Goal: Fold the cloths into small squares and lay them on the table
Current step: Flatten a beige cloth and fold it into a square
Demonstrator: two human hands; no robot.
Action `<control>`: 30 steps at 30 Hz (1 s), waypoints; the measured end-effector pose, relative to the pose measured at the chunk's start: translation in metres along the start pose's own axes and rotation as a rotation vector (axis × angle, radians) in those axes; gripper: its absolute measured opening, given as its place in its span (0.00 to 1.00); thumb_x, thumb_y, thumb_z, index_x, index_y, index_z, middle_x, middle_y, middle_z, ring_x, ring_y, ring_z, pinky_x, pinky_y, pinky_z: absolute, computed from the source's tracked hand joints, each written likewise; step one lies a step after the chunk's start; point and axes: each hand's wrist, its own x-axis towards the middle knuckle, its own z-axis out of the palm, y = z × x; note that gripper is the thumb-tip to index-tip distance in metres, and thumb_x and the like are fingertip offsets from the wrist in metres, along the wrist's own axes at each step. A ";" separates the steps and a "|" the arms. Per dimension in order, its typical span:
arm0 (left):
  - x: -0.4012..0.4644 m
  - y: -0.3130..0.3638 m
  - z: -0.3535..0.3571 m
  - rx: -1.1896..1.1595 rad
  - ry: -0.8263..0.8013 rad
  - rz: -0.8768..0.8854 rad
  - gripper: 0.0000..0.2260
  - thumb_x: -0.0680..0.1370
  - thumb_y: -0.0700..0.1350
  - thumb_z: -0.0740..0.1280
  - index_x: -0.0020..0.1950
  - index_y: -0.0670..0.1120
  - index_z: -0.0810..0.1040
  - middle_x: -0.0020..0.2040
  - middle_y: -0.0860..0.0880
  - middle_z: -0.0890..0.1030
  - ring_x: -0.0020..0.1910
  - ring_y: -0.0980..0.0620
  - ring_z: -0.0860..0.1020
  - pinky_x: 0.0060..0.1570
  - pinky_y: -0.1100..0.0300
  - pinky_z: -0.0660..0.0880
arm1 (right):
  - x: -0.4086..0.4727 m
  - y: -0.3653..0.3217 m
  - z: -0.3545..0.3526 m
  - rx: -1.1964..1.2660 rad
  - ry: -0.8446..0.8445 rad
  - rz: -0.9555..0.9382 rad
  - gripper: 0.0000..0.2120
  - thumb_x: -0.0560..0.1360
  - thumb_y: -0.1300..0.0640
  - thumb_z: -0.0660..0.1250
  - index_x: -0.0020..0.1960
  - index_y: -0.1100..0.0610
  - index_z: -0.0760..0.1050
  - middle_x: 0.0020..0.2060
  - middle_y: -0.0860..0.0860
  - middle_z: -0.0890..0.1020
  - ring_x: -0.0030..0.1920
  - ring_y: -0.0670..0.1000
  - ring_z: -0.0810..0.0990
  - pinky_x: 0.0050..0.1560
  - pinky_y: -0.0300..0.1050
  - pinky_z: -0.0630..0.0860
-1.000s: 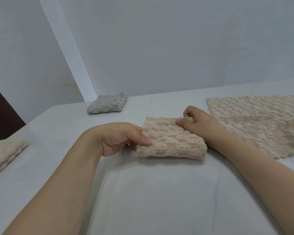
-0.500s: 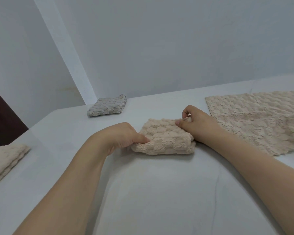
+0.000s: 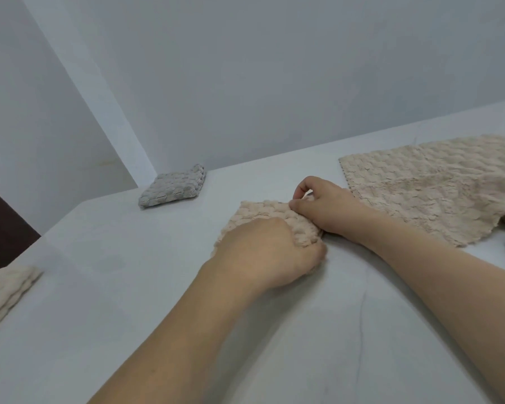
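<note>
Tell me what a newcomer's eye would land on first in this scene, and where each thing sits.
First, the two hands working a beige cloth at the table's middle: the left hand grips its near edge, the right hand pinches its far right corner. Next, the unfolded beige cloth spread out at the right. Then the folded grey cloth near the far wall and a folded beige cloth at the left edge.

Pale wall, dark doorway

— What are you looking at?
— A beige folded cloth is lying mid-table; an unfolded beige cloth is spreading at your right; folded grey and beige squares are sitting left.
</note>
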 end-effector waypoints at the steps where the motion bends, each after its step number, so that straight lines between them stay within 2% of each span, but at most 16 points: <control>1: 0.002 0.000 0.003 0.025 0.030 -0.006 0.20 0.75 0.61 0.59 0.32 0.48 0.64 0.36 0.46 0.73 0.37 0.49 0.70 0.30 0.56 0.59 | 0.001 0.001 0.000 -0.016 0.005 -0.006 0.06 0.76 0.47 0.65 0.49 0.49 0.75 0.38 0.41 0.76 0.41 0.43 0.72 0.57 0.46 0.65; 4: 0.001 0.002 0.007 0.082 0.012 -0.001 0.13 0.76 0.57 0.59 0.38 0.49 0.67 0.43 0.48 0.74 0.44 0.47 0.71 0.38 0.55 0.65 | 0.001 0.001 0.001 -0.041 0.018 -0.019 0.06 0.76 0.48 0.65 0.49 0.50 0.75 0.38 0.41 0.75 0.42 0.45 0.73 0.57 0.46 0.65; 6: -0.002 0.006 0.012 0.165 -0.003 0.022 0.09 0.75 0.53 0.60 0.49 0.49 0.71 0.55 0.47 0.75 0.52 0.45 0.71 0.48 0.52 0.68 | 0.001 0.001 0.001 -0.058 0.024 -0.024 0.06 0.76 0.49 0.65 0.50 0.51 0.75 0.37 0.41 0.74 0.45 0.48 0.73 0.58 0.46 0.65; 8: -0.005 0.008 0.014 0.244 -0.037 0.034 0.15 0.74 0.51 0.60 0.59 0.49 0.71 0.62 0.46 0.72 0.62 0.44 0.68 0.56 0.47 0.66 | 0.002 0.001 0.002 -0.077 0.030 -0.023 0.06 0.77 0.50 0.64 0.50 0.51 0.75 0.37 0.42 0.74 0.46 0.49 0.74 0.57 0.47 0.66; 10: -0.005 0.009 0.014 0.272 -0.068 0.040 0.17 0.74 0.50 0.59 0.62 0.48 0.70 0.64 0.46 0.71 0.66 0.45 0.66 0.60 0.45 0.66 | 0.002 0.001 0.003 -0.092 0.034 -0.018 0.06 0.77 0.50 0.64 0.50 0.51 0.75 0.37 0.43 0.75 0.45 0.50 0.74 0.56 0.46 0.66; 13: -0.004 0.008 0.010 0.235 -0.124 0.036 0.15 0.75 0.50 0.60 0.60 0.49 0.70 0.64 0.46 0.70 0.67 0.45 0.65 0.63 0.44 0.65 | 0.002 0.001 0.003 -0.099 0.031 -0.016 0.06 0.77 0.50 0.64 0.50 0.51 0.75 0.37 0.42 0.74 0.46 0.49 0.74 0.58 0.47 0.66; 15: -0.004 0.006 0.005 0.177 -0.173 0.046 0.09 0.75 0.51 0.60 0.53 0.50 0.68 0.61 0.47 0.70 0.65 0.45 0.66 0.61 0.46 0.67 | 0.003 0.001 0.003 -0.097 0.036 -0.015 0.06 0.77 0.50 0.65 0.50 0.51 0.75 0.37 0.41 0.73 0.46 0.49 0.74 0.58 0.47 0.66; 16: -0.004 0.003 0.000 0.132 -0.209 0.055 0.08 0.75 0.51 0.60 0.49 0.49 0.67 0.56 0.47 0.71 0.61 0.46 0.69 0.56 0.49 0.69 | 0.003 0.001 0.004 -0.094 0.042 -0.017 0.06 0.77 0.50 0.65 0.50 0.51 0.75 0.37 0.41 0.73 0.46 0.49 0.74 0.59 0.47 0.66; 18: 0.002 -0.005 -0.007 -0.061 -0.288 0.069 0.09 0.70 0.53 0.62 0.39 0.48 0.69 0.43 0.50 0.72 0.45 0.49 0.72 0.42 0.55 0.67 | 0.004 0.000 0.003 -0.093 0.050 -0.018 0.06 0.76 0.49 0.65 0.49 0.51 0.75 0.37 0.41 0.73 0.46 0.49 0.74 0.59 0.48 0.66; 20: 0.008 -0.015 -0.011 -0.302 -0.297 0.066 0.09 0.65 0.52 0.62 0.30 0.48 0.70 0.34 0.51 0.71 0.37 0.49 0.68 0.39 0.57 0.65 | 0.003 0.001 0.003 -0.093 0.049 -0.018 0.06 0.76 0.49 0.66 0.49 0.51 0.75 0.37 0.41 0.73 0.46 0.49 0.74 0.59 0.48 0.66; 22: 0.011 -0.019 -0.008 -0.396 -0.266 0.041 0.11 0.73 0.49 0.65 0.31 0.48 0.73 0.32 0.52 0.71 0.34 0.51 0.69 0.38 0.58 0.66 | 0.003 0.001 0.003 -0.093 0.050 -0.023 0.06 0.76 0.49 0.65 0.49 0.50 0.75 0.37 0.41 0.73 0.46 0.49 0.74 0.58 0.47 0.66; 24: 0.013 -0.021 -0.001 -0.273 -0.228 0.048 0.11 0.78 0.48 0.63 0.36 0.48 0.73 0.35 0.52 0.74 0.36 0.52 0.71 0.38 0.59 0.67 | 0.003 0.001 0.003 -0.096 0.045 -0.023 0.06 0.77 0.49 0.65 0.49 0.50 0.75 0.38 0.42 0.74 0.46 0.49 0.74 0.56 0.47 0.65; 26: 0.012 -0.017 0.002 -0.090 -0.191 0.078 0.10 0.79 0.51 0.61 0.39 0.50 0.71 0.39 0.54 0.74 0.39 0.53 0.72 0.36 0.58 0.66 | 0.002 0.000 0.003 -0.107 0.047 -0.019 0.06 0.77 0.49 0.65 0.49 0.50 0.75 0.39 0.42 0.74 0.46 0.49 0.74 0.56 0.46 0.65; 30: 0.004 -0.014 -0.003 -0.082 -0.261 0.064 0.13 0.75 0.60 0.66 0.41 0.52 0.70 0.40 0.55 0.73 0.37 0.55 0.71 0.35 0.57 0.65 | 0.000 -0.002 0.002 -0.115 0.038 -0.017 0.06 0.77 0.49 0.64 0.50 0.50 0.75 0.37 0.41 0.73 0.46 0.49 0.73 0.57 0.47 0.65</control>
